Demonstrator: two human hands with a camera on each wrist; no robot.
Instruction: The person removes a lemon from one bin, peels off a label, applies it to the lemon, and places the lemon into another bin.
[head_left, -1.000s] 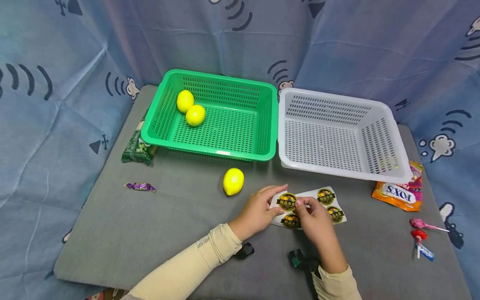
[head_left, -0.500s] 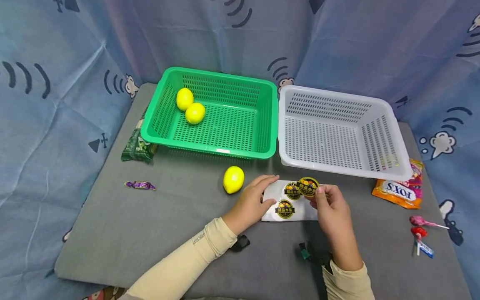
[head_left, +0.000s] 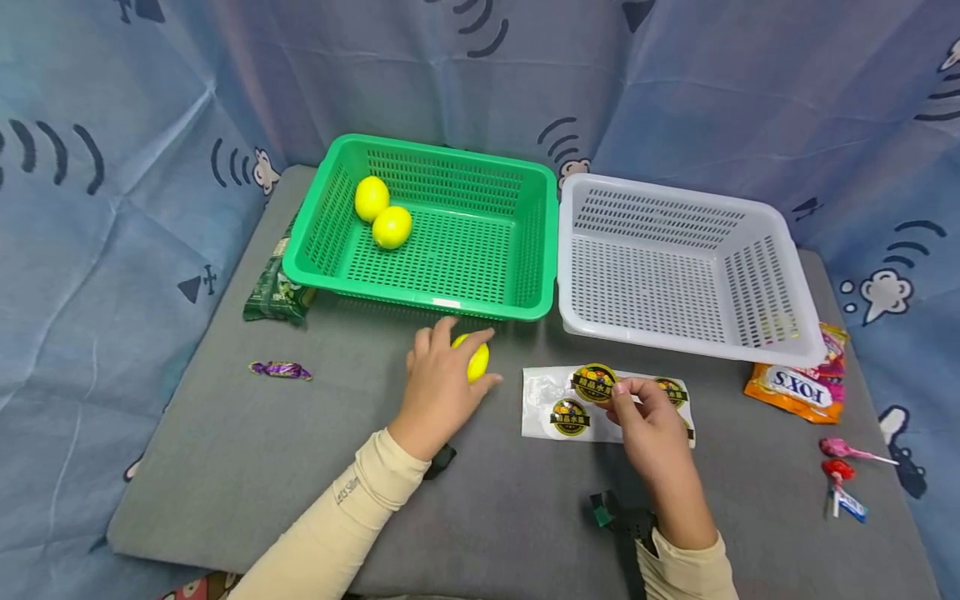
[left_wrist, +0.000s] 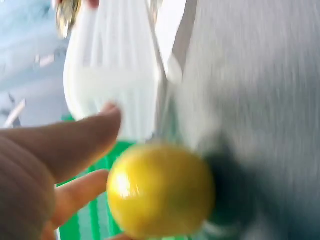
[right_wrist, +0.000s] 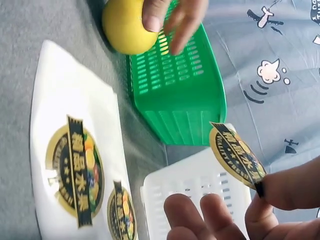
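Note:
A lemon (head_left: 477, 363) lies on the grey table in front of the green basket. Over it is my left hand (head_left: 438, 379), thumb and fingers spread about the fruit. In the left wrist view the thumb stands apart from the lemon (left_wrist: 161, 191). Between thumb and forefinger, my right hand (head_left: 654, 425) pinches a round black-and-gold sticker (head_left: 593, 383) by its edge, the rest of it sticking out free in the right wrist view. Below that hand, the white sticker sheet (head_left: 536, 404) lies on the table with several like stickers, partly covered by the hand.
At the back stand a green basket (head_left: 420, 302) with two lemons (head_left: 392, 227) in it and a white basket (head_left: 675, 337). A green snack bag (head_left: 276, 296) and purple candy (head_left: 281, 370) lie left; an orange candy bag (head_left: 798, 387) and lollipops (head_left: 837, 467) lie right.
My right hand has peeled a sticker up off the sheet and holds it raised. My left hand has let go of the sheet and moved left to the lemon on the table.

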